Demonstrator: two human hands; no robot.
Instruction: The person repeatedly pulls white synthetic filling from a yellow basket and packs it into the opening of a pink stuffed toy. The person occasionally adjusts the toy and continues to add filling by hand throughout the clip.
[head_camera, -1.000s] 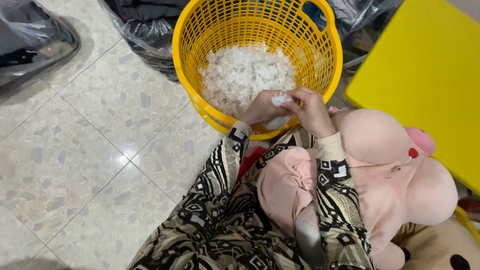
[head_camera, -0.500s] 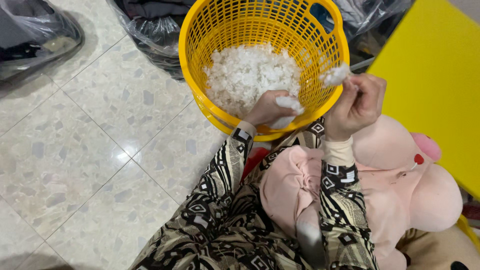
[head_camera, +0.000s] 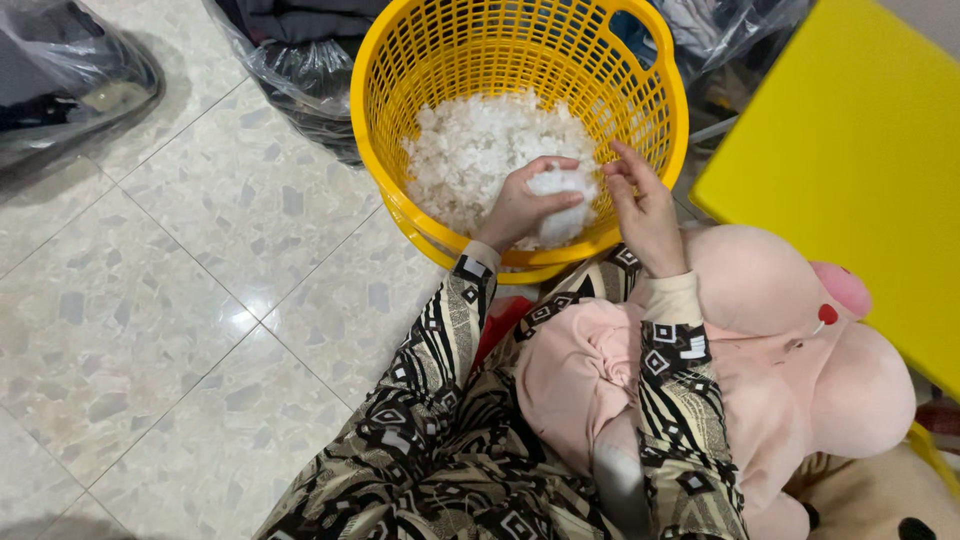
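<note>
Both hands (head_camera: 585, 205) grip white stuffing (head_camera: 562, 200), seemingly, over yellow basket (head_camera: 372, 150) on speckled floor (head_camera: 170, 300)

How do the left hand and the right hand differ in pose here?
The left hand is closed around a white clump of stuffing; the right hand is open, fingers spread, holding nothing. The left hand reaches inside the basket; the right hand is over its near rim. Both are beside the same clump.
</note>
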